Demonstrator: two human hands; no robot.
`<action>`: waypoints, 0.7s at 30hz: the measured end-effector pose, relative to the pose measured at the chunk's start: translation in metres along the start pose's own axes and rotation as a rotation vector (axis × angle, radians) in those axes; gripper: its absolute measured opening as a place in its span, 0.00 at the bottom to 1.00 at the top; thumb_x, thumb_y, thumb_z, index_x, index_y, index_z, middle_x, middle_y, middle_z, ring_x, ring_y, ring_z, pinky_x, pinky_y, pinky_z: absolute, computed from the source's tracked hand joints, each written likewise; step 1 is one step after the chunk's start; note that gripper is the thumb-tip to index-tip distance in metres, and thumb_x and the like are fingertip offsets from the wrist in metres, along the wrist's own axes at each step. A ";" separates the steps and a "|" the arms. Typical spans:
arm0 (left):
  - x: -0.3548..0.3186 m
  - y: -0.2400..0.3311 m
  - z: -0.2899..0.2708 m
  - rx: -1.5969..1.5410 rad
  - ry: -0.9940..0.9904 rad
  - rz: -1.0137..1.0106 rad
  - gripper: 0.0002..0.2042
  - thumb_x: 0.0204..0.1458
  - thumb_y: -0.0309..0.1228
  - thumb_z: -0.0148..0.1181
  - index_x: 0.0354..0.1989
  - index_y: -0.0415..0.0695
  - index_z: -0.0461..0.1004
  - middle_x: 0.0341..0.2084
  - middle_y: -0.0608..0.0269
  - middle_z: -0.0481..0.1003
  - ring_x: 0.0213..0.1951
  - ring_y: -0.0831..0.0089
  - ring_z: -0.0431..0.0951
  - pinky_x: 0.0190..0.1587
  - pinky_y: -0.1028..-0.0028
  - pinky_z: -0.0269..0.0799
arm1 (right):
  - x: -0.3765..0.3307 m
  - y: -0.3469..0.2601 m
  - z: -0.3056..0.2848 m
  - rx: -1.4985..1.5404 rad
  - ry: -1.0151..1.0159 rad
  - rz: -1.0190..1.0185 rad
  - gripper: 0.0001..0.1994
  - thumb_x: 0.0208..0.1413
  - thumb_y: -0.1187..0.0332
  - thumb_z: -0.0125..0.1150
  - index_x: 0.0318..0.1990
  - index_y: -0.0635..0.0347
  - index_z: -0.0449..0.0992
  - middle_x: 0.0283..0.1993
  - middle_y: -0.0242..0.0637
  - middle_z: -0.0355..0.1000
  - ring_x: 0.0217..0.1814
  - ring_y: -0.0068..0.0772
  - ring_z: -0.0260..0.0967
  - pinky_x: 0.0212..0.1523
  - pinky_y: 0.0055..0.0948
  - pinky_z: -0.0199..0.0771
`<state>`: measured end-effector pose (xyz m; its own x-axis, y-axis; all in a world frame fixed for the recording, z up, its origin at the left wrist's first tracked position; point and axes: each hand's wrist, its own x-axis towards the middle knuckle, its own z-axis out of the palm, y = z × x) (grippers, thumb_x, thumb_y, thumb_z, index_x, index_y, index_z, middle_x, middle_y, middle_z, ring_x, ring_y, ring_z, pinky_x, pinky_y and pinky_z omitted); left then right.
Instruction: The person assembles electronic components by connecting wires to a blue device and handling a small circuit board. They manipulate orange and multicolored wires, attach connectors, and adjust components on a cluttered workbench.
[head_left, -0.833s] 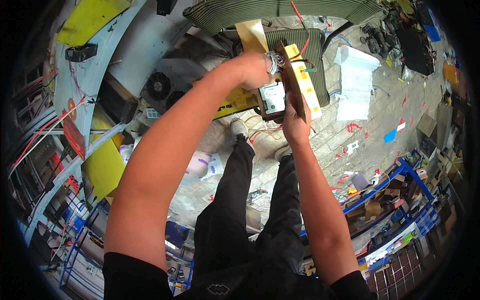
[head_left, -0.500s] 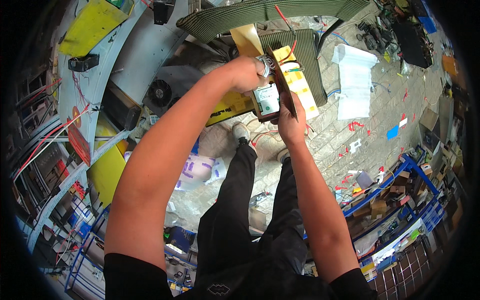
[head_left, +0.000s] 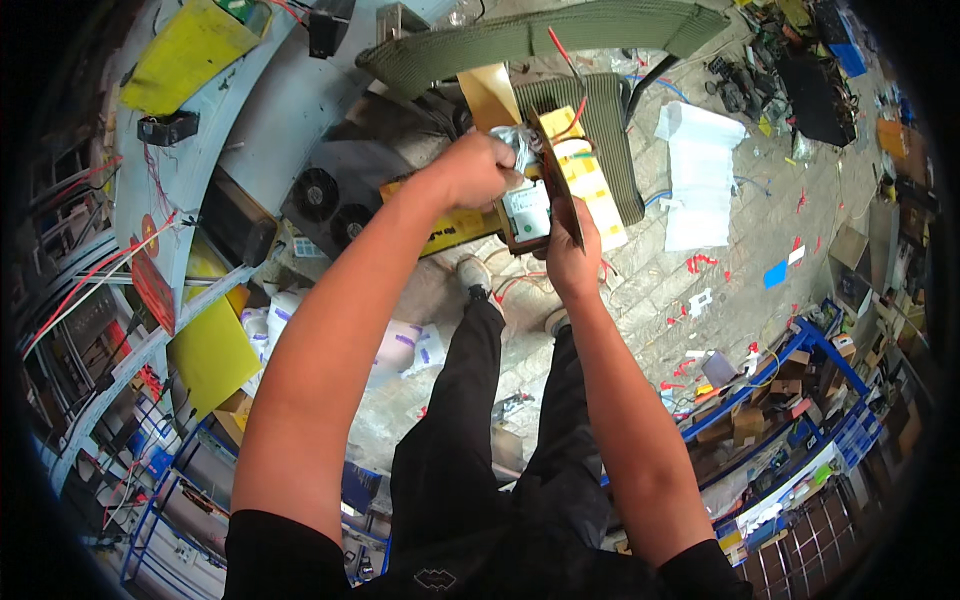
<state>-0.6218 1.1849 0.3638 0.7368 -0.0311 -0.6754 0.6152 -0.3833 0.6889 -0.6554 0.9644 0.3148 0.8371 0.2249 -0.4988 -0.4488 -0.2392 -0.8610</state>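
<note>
My right hand grips the lower edge of an open brown cardboard box, its thumb along the raised side. Inside the box lies a flat white and silver device with a printed label, like a hard drive. At the box's far end my left hand is closed, fingers pinched on a silvery grey bundle of wires. Part of the bundle is hidden by the fingers. Just beyond the box, a yellow-wrapped block with red leads rests on a striped green chair seat.
The chair's green backrest curves across the far side. Left of the box stand a dark case with fans and a grey bench. A white sheet and red scraps lie on the floor to the right, near a blue rack.
My left hand has drawn slightly back and left from the box, and more of the silvery bundle shows. The box and right hand have shifted slightly left and nearer.
</note>
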 end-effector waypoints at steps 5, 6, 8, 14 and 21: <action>-0.022 -0.011 0.025 0.013 0.343 0.141 0.09 0.58 0.31 0.69 0.37 0.36 0.81 0.27 0.60 0.81 0.30 0.75 0.80 0.36 0.72 0.76 | -0.001 -0.004 -0.001 -0.008 -0.021 0.013 0.14 0.73 0.68 0.57 0.61 0.61 0.75 0.49 0.37 0.79 0.46 0.27 0.75 0.49 0.27 0.76; -0.033 -0.011 0.034 -0.028 0.450 0.165 0.09 0.58 0.31 0.69 0.39 0.36 0.81 0.29 0.60 0.82 0.32 0.76 0.81 0.39 0.72 0.77 | -0.002 -0.008 -0.001 0.018 -0.026 0.051 0.14 0.73 0.68 0.57 0.61 0.61 0.75 0.49 0.38 0.79 0.46 0.27 0.75 0.48 0.27 0.76; -0.052 -0.024 0.048 -0.273 0.585 0.079 0.12 0.59 0.30 0.68 0.47 0.36 0.81 0.36 0.59 0.84 0.37 0.76 0.82 0.44 0.73 0.77 | -0.001 0.001 -0.006 -0.039 -0.003 -0.003 0.16 0.71 0.67 0.59 0.62 0.62 0.74 0.47 0.37 0.78 0.42 0.24 0.74 0.42 0.25 0.75; -0.101 -0.103 0.094 -0.412 0.876 -0.272 0.14 0.61 0.31 0.66 0.52 0.38 0.76 0.37 0.63 0.81 0.35 0.73 0.81 0.42 0.74 0.78 | -0.017 -0.017 -0.010 -0.038 -0.008 -0.029 0.22 0.69 0.64 0.63 0.66 0.63 0.70 0.41 0.32 0.76 0.29 0.17 0.69 0.28 0.21 0.69; -0.092 -0.169 0.136 -1.598 0.607 -0.656 0.16 0.63 0.36 0.66 0.53 0.43 0.71 0.43 0.61 0.72 0.45 0.58 0.78 0.51 0.61 0.80 | -0.047 0.001 -0.036 -0.071 -0.058 0.065 0.27 0.69 0.62 0.63 0.70 0.63 0.66 0.35 0.34 0.78 0.31 0.20 0.71 0.31 0.22 0.72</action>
<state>-0.8320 1.1267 0.2735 0.0588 0.1828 -0.9814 0.1921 0.9627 0.1908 -0.6838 0.9195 0.3413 0.7866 0.2604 -0.5598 -0.4762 -0.3212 -0.8185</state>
